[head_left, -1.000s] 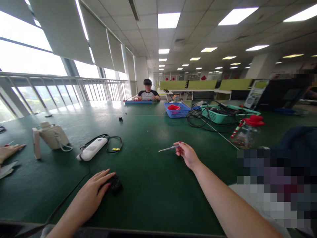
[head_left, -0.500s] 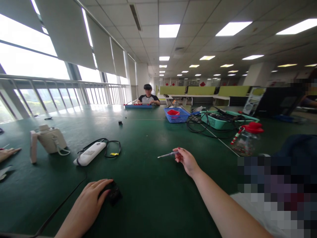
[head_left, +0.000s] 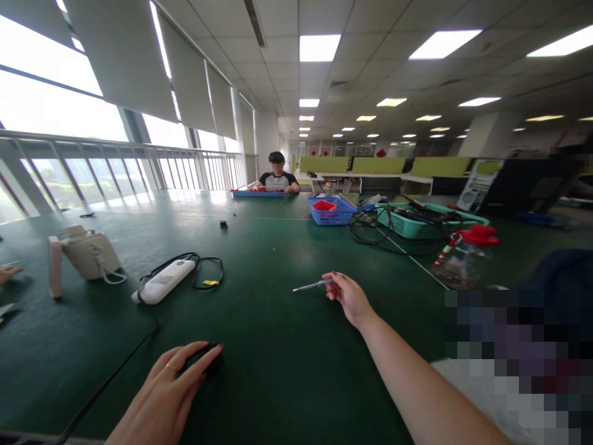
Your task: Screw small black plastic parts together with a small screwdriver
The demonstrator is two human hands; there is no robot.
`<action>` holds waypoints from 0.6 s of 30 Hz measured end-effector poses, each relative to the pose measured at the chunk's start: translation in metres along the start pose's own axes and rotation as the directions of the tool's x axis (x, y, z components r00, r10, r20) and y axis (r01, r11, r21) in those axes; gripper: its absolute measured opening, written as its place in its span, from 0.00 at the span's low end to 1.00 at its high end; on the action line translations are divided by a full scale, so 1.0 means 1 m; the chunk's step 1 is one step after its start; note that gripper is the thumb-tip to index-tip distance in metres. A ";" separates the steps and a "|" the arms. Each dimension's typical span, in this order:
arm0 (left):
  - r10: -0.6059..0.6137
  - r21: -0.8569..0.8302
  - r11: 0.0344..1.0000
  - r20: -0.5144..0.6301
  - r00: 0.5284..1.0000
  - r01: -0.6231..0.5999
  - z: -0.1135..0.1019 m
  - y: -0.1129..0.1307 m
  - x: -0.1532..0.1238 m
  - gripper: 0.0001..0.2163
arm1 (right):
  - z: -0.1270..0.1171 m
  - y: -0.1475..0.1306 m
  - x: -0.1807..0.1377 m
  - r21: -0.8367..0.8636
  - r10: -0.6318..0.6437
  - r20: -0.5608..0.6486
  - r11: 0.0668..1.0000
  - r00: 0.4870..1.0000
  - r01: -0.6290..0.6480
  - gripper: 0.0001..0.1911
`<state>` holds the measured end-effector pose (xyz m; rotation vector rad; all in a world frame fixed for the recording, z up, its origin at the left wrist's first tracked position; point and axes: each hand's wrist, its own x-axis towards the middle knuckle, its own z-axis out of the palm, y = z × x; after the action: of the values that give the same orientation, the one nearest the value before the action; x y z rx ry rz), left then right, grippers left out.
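**Still on the left, light on the right**

The left hand (head_left: pixel 162 389), at the lower left of the frame, has its fingers part bent over a small black block (head_left: pixel 215 366). They touch it, but I cannot tell how tightly they hold it. The right hand (head_left: pixel 348 298), just right of the middle, pinches a thin tool with a silver metal rod and a see-through handle (head_left: pixel 311 286). Its tip points left, well apart from the block.

I think it is best to keep the block steady, so it cannot slide, and to keep the tip away from the left fingers. The 2 hands rest over a dark green flat table (head_left: pixel 259 327). Farther out, at the middle left, lies a long white plastic case (head_left: pixel 165 282) with a black cord. Keeping the left wrist off that cord should help.
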<state>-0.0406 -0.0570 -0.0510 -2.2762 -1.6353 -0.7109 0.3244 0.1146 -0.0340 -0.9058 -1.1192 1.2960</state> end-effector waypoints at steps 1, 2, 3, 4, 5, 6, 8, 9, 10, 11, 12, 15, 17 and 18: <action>-0.009 -0.004 1.000 0.001 1.000 0.009 0.001 0.001 0.001 0.20 | 0.000 0.000 0.000 0.005 0.000 0.000 1.000 1.000 0.000 0.18; -0.017 -0.009 1.000 0.003 1.000 0.017 0.001 0.002 0.002 0.20 | 0.001 0.000 0.000 0.008 -0.003 -0.002 1.000 1.000 0.003 0.18; -0.022 -0.014 1.000 0.006 1.000 0.022 0.002 0.003 0.003 0.21 | 0.001 -0.001 0.000 0.009 -0.008 -0.004 1.000 1.000 0.008 0.18; -0.027 -0.017 0.999 0.010 1.000 0.027 0.002 0.004 0.004 0.21 | 0.001 -0.001 0.000 0.009 -0.012 -0.005 1.000 1.000 0.012 0.18; -0.031 -0.019 0.999 0.014 0.999 0.032 0.002 0.005 0.005 0.21 | 0.001 -0.001 0.000 0.008 -0.012 -0.005 1.000 1.000 0.012 0.18; -0.038 -0.019 0.999 0.016 0.999 0.038 0.002 0.006 0.006 0.21 | 0.001 -0.001 -0.001 0.007 -0.010 -0.008 1.000 1.000 0.010 0.18; -0.046 -0.018 0.999 0.023 0.999 0.046 0.003 0.008 0.007 0.21 | 0.001 -0.001 0.000 0.007 0.000 -0.013 1.000 1.000 0.000 0.18; -0.050 -0.019 0.999 0.029 0.998 0.050 0.004 0.008 0.007 0.22 | 0.001 -0.001 0.000 0.007 0.004 -0.012 1.000 1.000 -0.004 0.18; -0.055 -0.022 0.998 0.038 0.998 0.055 0.005 0.008 0.007 0.22 | 0.001 -0.001 0.000 0.006 0.006 -0.010 1.000 1.000 -0.006 0.18; -0.059 -0.024 0.998 0.049 0.997 0.061 0.005 0.008 0.007 0.22 | 0.000 0.000 0.000 0.005 0.004 -0.009 1.000 1.000 -0.004 0.18; -0.065 -0.026 0.997 0.060 0.996 0.067 0.006 0.008 0.007 0.22 | 0.000 0.000 0.000 0.004 0.001 -0.007 1.000 1.000 -0.001 0.18; -0.084 -0.019 0.996 0.079 0.993 0.085 0.006 0.010 0.008 0.24 | 0.001 0.000 0.000 0.003 -0.009 -0.016 1.000 1.000 0.009 0.18; -0.085 -0.014 0.996 0.085 0.993 0.087 0.004 0.011 0.010 0.24 | 0.001 0.000 0.000 0.003 -0.007 -0.015 1.000 1.000 0.007 0.18; -0.083 -0.013 0.996 0.090 0.992 0.085 0.003 0.012 0.011 0.25 | 0.001 0.000 0.000 0.001 -0.004 -0.012 1.000 1.000 0.004 0.18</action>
<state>-0.0254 -0.0504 -0.0470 -2.2932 -1.7814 -0.6522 0.3232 0.1142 -0.0333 -0.9085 -1.1105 1.2860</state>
